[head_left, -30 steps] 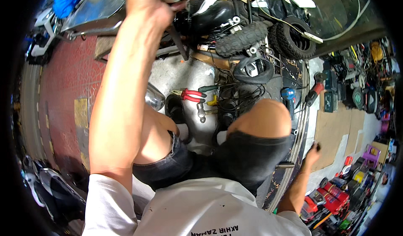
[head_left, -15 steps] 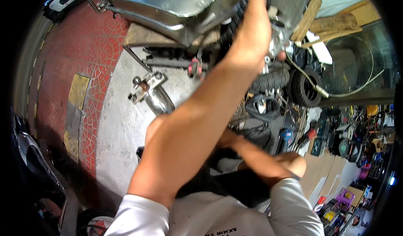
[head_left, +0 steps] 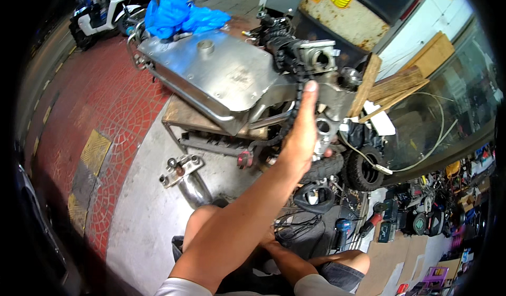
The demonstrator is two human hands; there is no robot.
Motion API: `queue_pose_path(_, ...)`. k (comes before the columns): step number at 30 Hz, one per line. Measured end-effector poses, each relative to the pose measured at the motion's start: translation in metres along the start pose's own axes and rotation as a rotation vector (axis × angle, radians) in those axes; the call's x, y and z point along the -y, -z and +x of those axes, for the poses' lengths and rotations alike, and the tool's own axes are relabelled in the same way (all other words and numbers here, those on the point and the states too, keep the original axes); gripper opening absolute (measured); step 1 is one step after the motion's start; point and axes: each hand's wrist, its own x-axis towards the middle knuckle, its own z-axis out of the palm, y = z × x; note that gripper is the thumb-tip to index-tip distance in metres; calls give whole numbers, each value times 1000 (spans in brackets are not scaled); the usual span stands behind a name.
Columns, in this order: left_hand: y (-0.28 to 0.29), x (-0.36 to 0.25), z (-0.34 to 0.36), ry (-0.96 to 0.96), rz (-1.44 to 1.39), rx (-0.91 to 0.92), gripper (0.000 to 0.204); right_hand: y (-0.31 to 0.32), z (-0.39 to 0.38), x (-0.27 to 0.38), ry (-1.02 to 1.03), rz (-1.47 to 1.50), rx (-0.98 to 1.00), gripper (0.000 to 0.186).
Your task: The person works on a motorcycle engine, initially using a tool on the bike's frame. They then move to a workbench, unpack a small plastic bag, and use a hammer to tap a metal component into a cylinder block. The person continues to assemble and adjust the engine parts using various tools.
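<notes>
My left arm reaches up and forward across the middle of the picture. My left hand (head_left: 304, 130) is closed around a silvery metal casting (head_left: 332, 103) with round openings in its ends; its exact kind I cannot make out. One fingertip shows at the casting's lower end. Just beyond stands a bare metal motorcycle frame (head_left: 211, 74) on a low stand, with a dark ribbed chain or hose (head_left: 299, 93) beside the casting. My right hand (head_left: 268, 236) is low near my knees, mostly behind my left forearm, so its fingers are hidden.
A metal clamp with a thick shiny tube (head_left: 191, 182) lies on the concrete at left. Tyres (head_left: 365, 169), wood pieces (head_left: 392, 85) and a blue drill (head_left: 343, 226) are at right. A blue plastic bag (head_left: 182, 15) sits on the frame; a white scooter (head_left: 116, 3) stands behind.
The view has tilted up, bringing in the blue bag and scooter. My left hand keeps its hold on the casting. My right arm stays low.
</notes>
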Motion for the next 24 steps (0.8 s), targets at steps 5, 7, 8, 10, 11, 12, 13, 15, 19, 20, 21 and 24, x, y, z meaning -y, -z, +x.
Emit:
queue_pose_path(5, 1, 0, 0, 14, 21, 10, 85, 71, 6, -2, -195, 539, -199, 33)
queue_pose_path(7, -3, 1, 0, 37, 3, 15, 83, 115, 8, -7, -213, 846, -553, 34)
queue_pose_path(8, 8, -2, 0, 26, 9, -12, 82, 169, 15, 17, -213, 963, -637, 35)
queue_pose_path(10, -1, -1, -2, -4, -11, -13, 81, 259, 5, 3, -188, 985, -835, 36)
queue_pose_path(11, 5, 0, 0, 1, -11, -5, 81, 328, 0, 12, -150, 750, -780, 39)
queue_pose_path(12, 3, 3, 1, 19, -16, 18, 81, 391, -8, 28, -191, 809, -819, 34)
queue_pose_path(13, 0, 2, -2, 30, -12, 16, 82, 449, -22, 43, -182, 757, -774, 28)
queue_pose_path(15, 1, 1, -5, 42, 8, -26, 83, 546, -36, 60, -120, 536, -753, 25)
queue_pose_path(19, -4, 1, -3, 14, 8, 4, 85, 654, -39, 123, 62, 454, -784, 36)
queue_pose_path(20, -6, -1, -6, -13, 17, -16, 85, 667, -35, 144, 92, 401, -778, 37)
queue_pose_path(21, -6, 0, -5, -5, 16, -16, 85, 682, -29, 154, 82, 269, -726, 37)
queue_pose_path(24, -1, 0, -2, 12, 22, -13, 84, 710, -1, 179, 78, -95, -579, 43)
